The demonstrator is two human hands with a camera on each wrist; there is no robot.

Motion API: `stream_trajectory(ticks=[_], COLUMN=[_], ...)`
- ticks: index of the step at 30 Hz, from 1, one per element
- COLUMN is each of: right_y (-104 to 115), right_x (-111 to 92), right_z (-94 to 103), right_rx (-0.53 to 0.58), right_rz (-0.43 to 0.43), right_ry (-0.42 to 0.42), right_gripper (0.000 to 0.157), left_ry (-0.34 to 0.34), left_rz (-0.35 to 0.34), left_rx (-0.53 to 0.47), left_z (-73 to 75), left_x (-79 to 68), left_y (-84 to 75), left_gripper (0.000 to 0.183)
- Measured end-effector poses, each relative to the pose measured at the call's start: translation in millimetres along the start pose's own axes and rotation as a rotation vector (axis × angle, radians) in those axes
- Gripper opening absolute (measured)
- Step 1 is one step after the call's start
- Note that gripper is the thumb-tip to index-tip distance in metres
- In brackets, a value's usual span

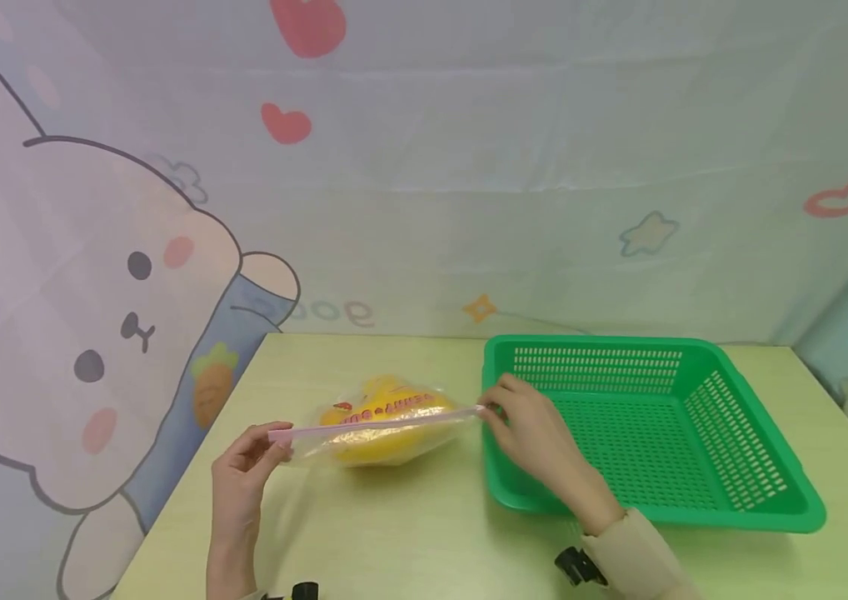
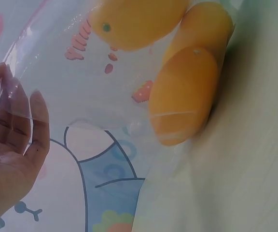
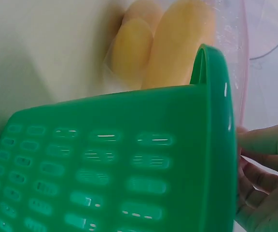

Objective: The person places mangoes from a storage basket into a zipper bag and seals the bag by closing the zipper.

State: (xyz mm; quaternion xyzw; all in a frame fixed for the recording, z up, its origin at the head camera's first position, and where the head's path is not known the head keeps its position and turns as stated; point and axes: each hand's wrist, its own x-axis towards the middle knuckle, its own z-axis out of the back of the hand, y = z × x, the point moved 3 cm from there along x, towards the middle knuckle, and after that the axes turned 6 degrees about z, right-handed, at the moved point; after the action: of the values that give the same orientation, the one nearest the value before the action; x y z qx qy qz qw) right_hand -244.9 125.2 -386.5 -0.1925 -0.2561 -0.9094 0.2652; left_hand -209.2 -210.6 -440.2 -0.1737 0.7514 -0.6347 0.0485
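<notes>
A clear zip bag [image 1: 386, 424] with a pink seal strip and red print lies on the table, bulging with several yellow-orange oval fruits [image 2: 183, 96]. My left hand [image 1: 240, 471] pinches the strip's left end between thumb and fingers. At the opposite end, my right hand [image 1: 536, 429] pinches the strip's right corner, beside the basket's left rim. Between both hands the strip runs nearly straight, tilted up slightly to the right. In the right wrist view, the basket wall hides part of the bag and some of the right fingers [image 3: 259, 176].
A green plastic basket [image 1: 761, 522] with slotted walls stands on the right of the pale yellow table [image 1: 379, 542], and its inside shows no contents. Behind the table hangs a printed cloth [image 1: 424, 208] with hearts and a cartoon rabbit.
</notes>
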Motion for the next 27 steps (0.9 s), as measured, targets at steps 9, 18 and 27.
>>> stream_trajectory(ticks=[9, 18, 27], right_y=[-2, 28, 40], right_x=[-2, -13, -14], right_z=[0.0, -2.7, -30.9], right_rx=[0.067, 0.627, 1.067], right_rz=[-0.140, -0.316, -0.599], right_ry=[-0.056, -0.186, -0.071], right_gripper=[0.012, 0.010, 0.024], left_ry=[-0.035, -0.063, -0.012], left_rz=[0.067, 0.120, 0.106], left_rx=[0.062, 0.064, 0.112], left_z=[-8.1, -12.1, -19.3], left_x=[-5.1, -13.9, -19.3], left_y=[-1.4, -3.5, -11.4], left_gripper=[0.007, 0.013, 0.016])
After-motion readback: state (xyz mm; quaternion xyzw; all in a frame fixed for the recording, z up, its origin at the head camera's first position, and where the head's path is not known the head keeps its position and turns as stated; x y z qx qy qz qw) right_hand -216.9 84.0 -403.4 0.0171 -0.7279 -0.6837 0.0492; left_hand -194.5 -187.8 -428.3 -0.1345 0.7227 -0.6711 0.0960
